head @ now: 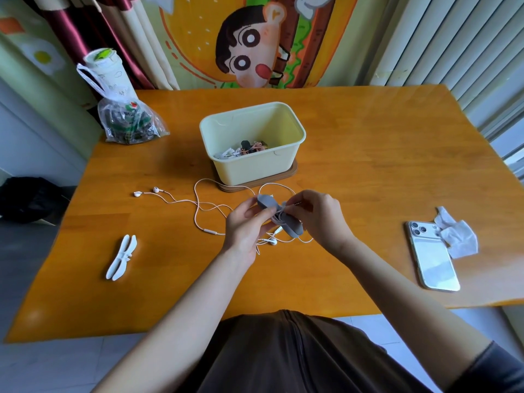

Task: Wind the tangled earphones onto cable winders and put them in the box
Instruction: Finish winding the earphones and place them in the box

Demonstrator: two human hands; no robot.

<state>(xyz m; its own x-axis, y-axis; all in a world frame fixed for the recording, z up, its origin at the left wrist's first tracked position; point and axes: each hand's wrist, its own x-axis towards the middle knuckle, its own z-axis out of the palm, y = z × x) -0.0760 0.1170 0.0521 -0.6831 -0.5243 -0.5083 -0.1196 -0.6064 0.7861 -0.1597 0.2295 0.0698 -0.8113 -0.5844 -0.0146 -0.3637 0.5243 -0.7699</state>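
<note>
**Desk (pixel 354 171), contents from left edge to right edge**

1. Clear plastic bag (pixel 129 123), knotted, dark and green contents; far left corner.
2. White cable winder (pixel 122 257), dragonfly-shaped, bare of cable; lies flat near the left edge, towards the near side.
3. Pinkish earphones (pixel 155 190), unwound; buds left of centre, cable looping loosely rightwards to the hands.
4. Pale yellow box (pixel 249 168), open, on a brown base (pixel 232 187); centre of desk, towards the far edge. Holds small mixed items, too small to identify.
5. Left hand (pixel 245 228), fingers curled around a grey cable winder (pixel 295 228), held above the desk in front of the box.
6. White earphones (pixel 272 242), cable partly wrapped at the grey winder's waist, one bud dangling under the hands.
7. Right hand (pixel 320 215), pinching the white cable at the winder.
8. Phone (pixel 432 259), face down; near the right edge.
9. Crumpled tissue (pixel 458 236), overlapping the phone's upper corner.
</note>
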